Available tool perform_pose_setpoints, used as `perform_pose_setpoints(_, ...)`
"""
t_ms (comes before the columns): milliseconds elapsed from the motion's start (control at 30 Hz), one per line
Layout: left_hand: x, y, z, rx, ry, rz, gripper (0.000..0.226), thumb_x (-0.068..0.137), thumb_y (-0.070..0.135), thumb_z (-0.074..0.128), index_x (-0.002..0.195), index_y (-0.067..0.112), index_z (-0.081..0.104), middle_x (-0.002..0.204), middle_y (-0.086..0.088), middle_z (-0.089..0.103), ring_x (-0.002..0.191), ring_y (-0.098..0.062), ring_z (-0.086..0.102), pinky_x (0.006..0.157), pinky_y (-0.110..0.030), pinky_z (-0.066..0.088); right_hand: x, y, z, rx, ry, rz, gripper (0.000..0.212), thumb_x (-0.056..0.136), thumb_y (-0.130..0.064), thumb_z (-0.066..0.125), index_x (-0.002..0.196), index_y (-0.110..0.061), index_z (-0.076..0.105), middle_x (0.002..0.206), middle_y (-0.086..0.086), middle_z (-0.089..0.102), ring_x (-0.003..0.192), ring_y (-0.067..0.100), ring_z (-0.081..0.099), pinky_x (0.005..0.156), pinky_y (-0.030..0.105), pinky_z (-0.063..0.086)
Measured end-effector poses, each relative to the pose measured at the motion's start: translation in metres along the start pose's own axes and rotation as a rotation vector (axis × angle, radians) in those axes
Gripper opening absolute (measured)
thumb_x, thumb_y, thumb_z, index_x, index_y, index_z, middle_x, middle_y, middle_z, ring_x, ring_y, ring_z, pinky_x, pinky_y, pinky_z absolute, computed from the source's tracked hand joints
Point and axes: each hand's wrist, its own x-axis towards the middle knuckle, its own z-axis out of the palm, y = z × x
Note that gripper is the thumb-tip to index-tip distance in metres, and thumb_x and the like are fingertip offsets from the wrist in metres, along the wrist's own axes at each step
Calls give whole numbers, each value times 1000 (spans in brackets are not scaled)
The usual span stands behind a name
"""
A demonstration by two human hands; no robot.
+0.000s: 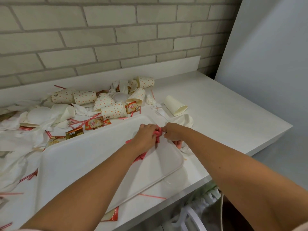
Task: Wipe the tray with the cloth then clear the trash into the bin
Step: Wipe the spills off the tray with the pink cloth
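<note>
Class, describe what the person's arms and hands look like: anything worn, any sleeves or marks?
The left forearm and right forearm are bare; no gloves, watch or bracelet on the left hand or right hand. A thin dark line, perhaps a ring, crosses the right hand. Pale pink fabric at the bottom corners may be sleeves.

The white tabletop [225, 117] carries a white tray [80, 150]. Behind the tray lie toppled dotted cups [113, 110], creamer sachets [94, 124] and striped straws [152, 196]. Crumpled napkins [15, 147] spread to its left, and a plain cup [175, 105] lies beyond its far right corner.
</note>
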Motion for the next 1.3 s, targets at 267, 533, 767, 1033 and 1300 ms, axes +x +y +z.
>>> perform_pose_setpoints(267, -46, -8, -20, -305, -1, 13, 36, 96, 16, 45, 132, 20, 51, 130, 7, 53, 117, -10, 51, 94, -12, 33, -11, 0, -3, 59, -17, -18, 29, 97, -6, 39, 120, -3, 56, 69, 11, 57, 51, 23, 57, 40, 25, 50)
perform_pose_setpoints(533, -108, -93, -59, 11, 439, -403, 24, 93, 13, 50, 113, 17, 63, 118, -7, 58, 109, -24, 52, 96, -41, 41, -21, -40, -2, -306, 266, 54, 27, 94, -11, 44, 118, -6, 55, 112, 10, 60, 98, 27, 61, 70, 30, 42)
perform_pose_setpoints(767, -168, -145, -90, 193, 500, -838, 29, 90, 10, 50, 114, 18, 62, 129, -13, 42, 119, -35, 37, 97, -44, 37, -20, -81, 34, -297, 179, -21, 49, 98, -47, 32, 77, -8, 52, 64, 4, 50, 59, 19, 51, 61, 29, 39)
perform_pose_setpoints(1033, -187, -170, -99, -390, 527, -1004, 42, 91, 10, 49, 130, -6, 42, 132, -24, 48, 119, -38, 49, 83, -35, 42, -18, -81, 47, -274, 285, -15, 41, 96, -36, 43, 62, -14, 35, 64, 3, 46, 73, 24, 55, 72, 30, 45)
perform_pose_setpoints(1300, -191, -178, -100, -782, 603, -984, 31, 87, 12, 59, 60, 5, 45, 69, -15, 49, 74, -30, 53, 69, -34, 37, -30, -95, 56, -126, 284, 79, 50, 89, -18, 50, 131, -4, 27, 115, 21, 54, 101, 36, 62, 84, 45, 55)
